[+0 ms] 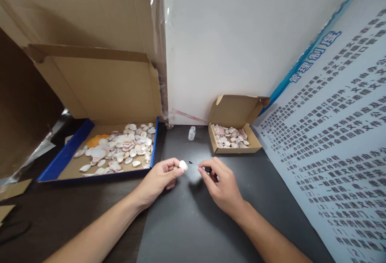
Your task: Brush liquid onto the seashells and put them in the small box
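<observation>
Nearest the viewer, two forearms (99,222) extend over the desk (187,231), ending in the left hand (164,174) and right hand (221,178). Along the desk's far edge, to the left, lies an open blue-sided box (111,88) of shells (132,148); to the right, a smaller cardboard box (230,112) holds more. Between them stands a bottle (192,133). Left fingertips pinch a white shell (183,165); right fingers grip a small black piece (208,169), apart from it.
</observation>
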{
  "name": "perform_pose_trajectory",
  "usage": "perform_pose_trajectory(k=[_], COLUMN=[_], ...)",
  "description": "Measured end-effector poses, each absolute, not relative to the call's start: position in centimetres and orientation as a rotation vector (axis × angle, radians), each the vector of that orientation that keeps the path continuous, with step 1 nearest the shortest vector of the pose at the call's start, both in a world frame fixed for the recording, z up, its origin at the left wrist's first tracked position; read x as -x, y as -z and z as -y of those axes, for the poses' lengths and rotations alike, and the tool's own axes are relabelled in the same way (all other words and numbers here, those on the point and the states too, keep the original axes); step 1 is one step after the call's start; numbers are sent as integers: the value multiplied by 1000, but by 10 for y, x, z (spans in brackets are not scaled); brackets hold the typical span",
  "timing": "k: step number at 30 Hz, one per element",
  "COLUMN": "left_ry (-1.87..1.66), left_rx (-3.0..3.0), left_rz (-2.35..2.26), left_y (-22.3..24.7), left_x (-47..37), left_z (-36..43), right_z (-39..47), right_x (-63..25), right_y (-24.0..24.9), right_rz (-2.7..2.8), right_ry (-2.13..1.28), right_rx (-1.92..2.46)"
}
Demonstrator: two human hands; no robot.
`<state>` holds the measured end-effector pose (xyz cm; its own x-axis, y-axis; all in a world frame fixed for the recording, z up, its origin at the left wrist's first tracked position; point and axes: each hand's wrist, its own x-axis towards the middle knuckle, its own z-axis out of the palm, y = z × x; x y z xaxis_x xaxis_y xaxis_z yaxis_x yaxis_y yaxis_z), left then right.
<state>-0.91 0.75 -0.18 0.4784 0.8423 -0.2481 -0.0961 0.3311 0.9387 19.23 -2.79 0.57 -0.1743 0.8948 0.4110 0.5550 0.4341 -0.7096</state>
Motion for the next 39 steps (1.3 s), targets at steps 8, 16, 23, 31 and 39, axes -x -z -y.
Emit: perform_pose_trajectory(k=[8,16,23,31,39], left_ry=[-735,-741,-724,-728,-747], left_rx=[-1057,-1047,-1054,-1053,-1044], left_rz=[-889,-886,-869,-875,-876], left_y=[2,1,0,0,-4], left_x=[9,9,10,10,8], left_z=[-8,-8,-7,-7,-6], right_z=[30,31,29,27,26], right_x=[-193,-193,-191,-194,-192], right_y=[-8,-11,-6,-7,-5], right_rz=[1845,1808,1753,1789,1817], right_ry=[-508,-551,-539,-524,-505], right_rx=[1225,1235,1283,1300,1297])
